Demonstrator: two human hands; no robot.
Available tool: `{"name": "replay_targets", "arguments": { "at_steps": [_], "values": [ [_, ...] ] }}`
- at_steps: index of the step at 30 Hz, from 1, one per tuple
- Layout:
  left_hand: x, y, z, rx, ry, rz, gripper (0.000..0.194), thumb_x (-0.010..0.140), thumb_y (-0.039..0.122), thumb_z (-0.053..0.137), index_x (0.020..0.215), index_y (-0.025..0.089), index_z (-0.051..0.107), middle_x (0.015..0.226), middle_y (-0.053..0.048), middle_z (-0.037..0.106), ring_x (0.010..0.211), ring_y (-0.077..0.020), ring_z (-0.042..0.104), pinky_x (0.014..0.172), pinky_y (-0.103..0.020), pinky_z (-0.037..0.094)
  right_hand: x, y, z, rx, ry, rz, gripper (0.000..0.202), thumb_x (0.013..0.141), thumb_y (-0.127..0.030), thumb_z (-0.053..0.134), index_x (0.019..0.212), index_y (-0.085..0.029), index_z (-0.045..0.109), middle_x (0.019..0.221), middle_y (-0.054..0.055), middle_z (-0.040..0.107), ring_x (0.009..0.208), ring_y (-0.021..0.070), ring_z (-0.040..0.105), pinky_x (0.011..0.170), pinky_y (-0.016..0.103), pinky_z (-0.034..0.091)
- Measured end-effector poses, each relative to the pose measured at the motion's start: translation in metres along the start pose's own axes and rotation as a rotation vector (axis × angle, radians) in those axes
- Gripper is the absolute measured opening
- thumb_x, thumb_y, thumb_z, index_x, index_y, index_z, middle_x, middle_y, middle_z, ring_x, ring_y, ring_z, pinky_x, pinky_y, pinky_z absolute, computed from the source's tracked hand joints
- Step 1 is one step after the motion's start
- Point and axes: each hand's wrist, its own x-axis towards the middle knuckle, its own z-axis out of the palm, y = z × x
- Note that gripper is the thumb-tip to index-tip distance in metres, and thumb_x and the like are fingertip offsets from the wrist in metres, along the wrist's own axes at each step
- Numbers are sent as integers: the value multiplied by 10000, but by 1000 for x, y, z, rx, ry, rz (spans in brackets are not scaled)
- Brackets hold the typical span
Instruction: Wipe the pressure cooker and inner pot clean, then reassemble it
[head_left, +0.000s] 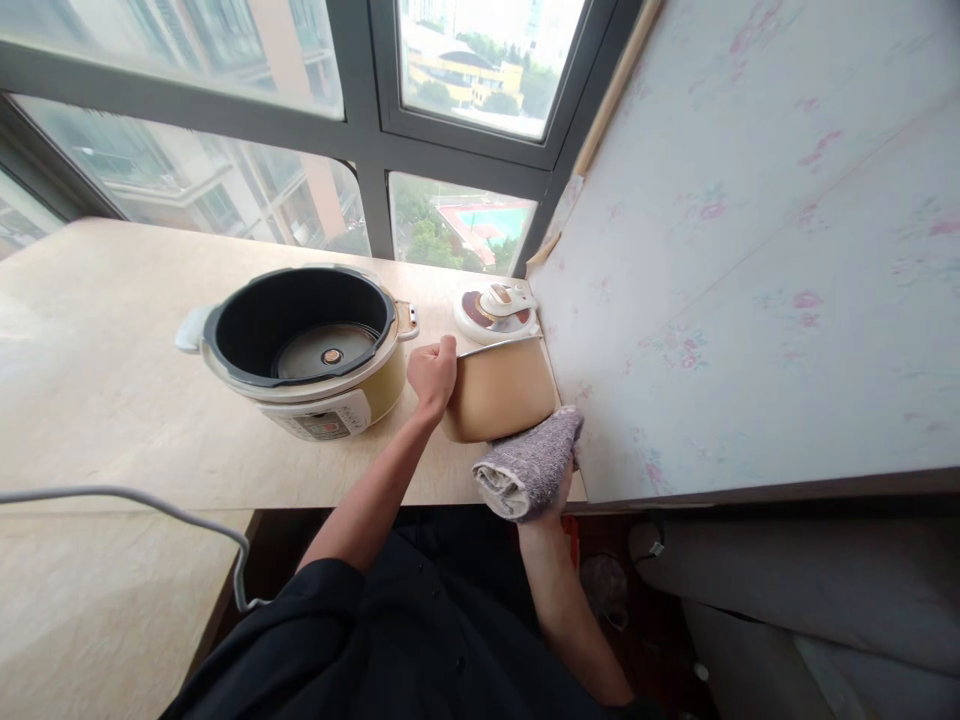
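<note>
A tan inner pot (pixel 501 390) is tilted over the right end of the ledge, its silver rim facing away from me. My left hand (pixel 435 376) is closed on the left side of that rim. In my right hand (pixel 556 496) is a folded grey towel (pixel 532 460), bunched against the pot's lower right side; most of those fingers are hidden behind the cloth. To the left stands the electric pressure cooker body (pixel 315 350), open at the top, with a bare heating plate inside. Its white and brown lid (pixel 496 312) lies behind the pot by the wall.
Grey-framed windows (pixel 450 150) run behind the stone-coloured ledge (pixel 135 400). A flowered wall (pixel 735 250) closes off the right side. A grey cable (pixel 150 503) loops across the ledge at the left and hangs over the front edge.
</note>
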Motion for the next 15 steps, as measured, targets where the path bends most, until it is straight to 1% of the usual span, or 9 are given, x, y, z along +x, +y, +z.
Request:
{"name": "replay_targets", "arguments": {
  "at_steps": [2,4,6,7,8,9,11,13,15],
  "values": [
    [3,2,-2,-96,7,-108,461,798,331,563,486,239,236,480,42,203,454,-97,198,452,-294,149,6,1,-9,119,151,12,534,958,-584,325,1288,-300,634,1243,44,708,1169,254,660,997,463,546],
    [4,6,-4,-217,16,-201,409,780,323,569,513,243,269,493,48,240,461,-97,214,436,-287,162,16,5,-12,154,329,-12,508,908,-551,394,1276,-271,603,1275,47,680,1186,243,647,1001,435,546],
    [4,11,-7,-320,40,-257,340,760,302,570,546,240,313,513,52,282,473,-97,245,429,-275,193,30,9,-11,154,472,-43,460,856,-505,466,1215,-245,590,1242,55,674,1164,231,645,980,400,549],
    [4,14,-9,-353,58,-270,310,753,293,569,560,237,333,522,53,298,481,-97,259,430,-270,208,37,11,-11,176,515,-41,430,828,-489,493,1163,-237,590,1194,54,681,1126,226,652,958,382,553],
    [4,17,-11,-374,76,-276,286,746,286,568,571,233,348,531,54,311,489,-96,270,432,-266,218,43,12,-11,213,526,-20,397,804,-480,511,1105,-234,589,1133,49,690,1078,219,661,932,365,558],
    [5,20,-13,-386,92,-277,273,741,282,569,576,230,359,538,54,320,496,-95,276,434,-263,225,49,13,-11,254,500,18,365,787,-481,517,1046,-235,587,1068,40,696,1030,213,665,903,349,561],
    [7,23,-17,-399,118,-274,267,733,282,576,574,224,369,547,53,325,506,-92,280,436,-262,225,57,14,-12,317,392,107,321,771,-508,501,939,-245,575,943,18,696,958,207,666,852,324,563],
    [10,23,-20,-419,138,-263,270,723,284,582,569,222,369,551,53,320,511,-90,273,437,-262,214,58,17,-11,345,304,166,324,758,-554,491,861,-256,564,860,8,687,935,215,664,833,325,559],
    [10,23,-21,-454,153,-237,273,719,282,578,565,222,361,552,54,302,511,-87,259,439,-261,205,52,23,-6,281,221,191,388,751,-635,471,834,-267,564,833,8,687,945,227,666,839,354,558]
  ]
}}
